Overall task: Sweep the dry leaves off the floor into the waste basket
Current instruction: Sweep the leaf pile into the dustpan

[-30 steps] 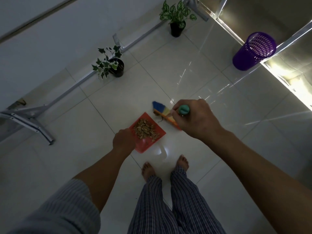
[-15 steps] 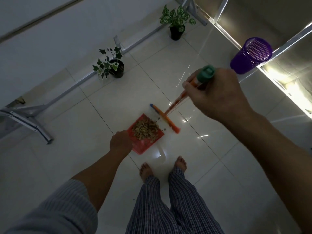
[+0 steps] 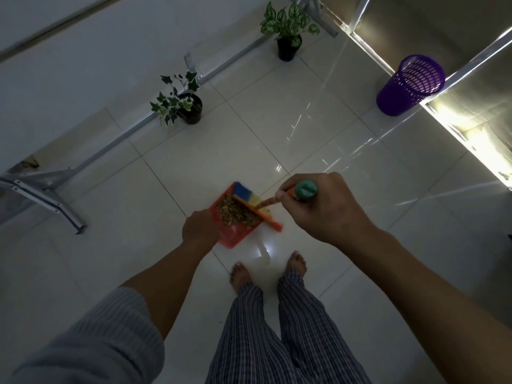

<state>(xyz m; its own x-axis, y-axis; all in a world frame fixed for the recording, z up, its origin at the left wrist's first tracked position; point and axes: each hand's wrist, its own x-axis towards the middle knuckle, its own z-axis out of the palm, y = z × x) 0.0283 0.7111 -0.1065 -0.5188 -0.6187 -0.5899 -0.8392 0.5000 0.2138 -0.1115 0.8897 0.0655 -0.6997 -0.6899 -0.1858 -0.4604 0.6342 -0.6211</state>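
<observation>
left hand [image 3: 200,228]: closed on the near-left edge of the red dustpan [image 3: 237,234], holding it flat on the floor [image 3: 194,162]
right hand [image 3: 324,207]: wrapped round the green-capped handle of the broom [image 3: 256,204], head lying across the pan's open edge
dry leaves [image 3: 235,212]: one loose heap inside the pan; a scrap or two at the brush edge, hard to tell
waste basket [image 3: 410,85]: purple mesh, standing well apart near the floor's far-right edge, by the lit ledge
handling: leaves look light, brittle, easy to spill; pan stiff plastic, best carried level by its handle end; basket light, could tip
counts: 1 dustpan, 1 broom, 1 basket, 2 potted plants [image 3: 180,104], 2 bare feet
step: likely last strokes, then carry and tip
</observation>
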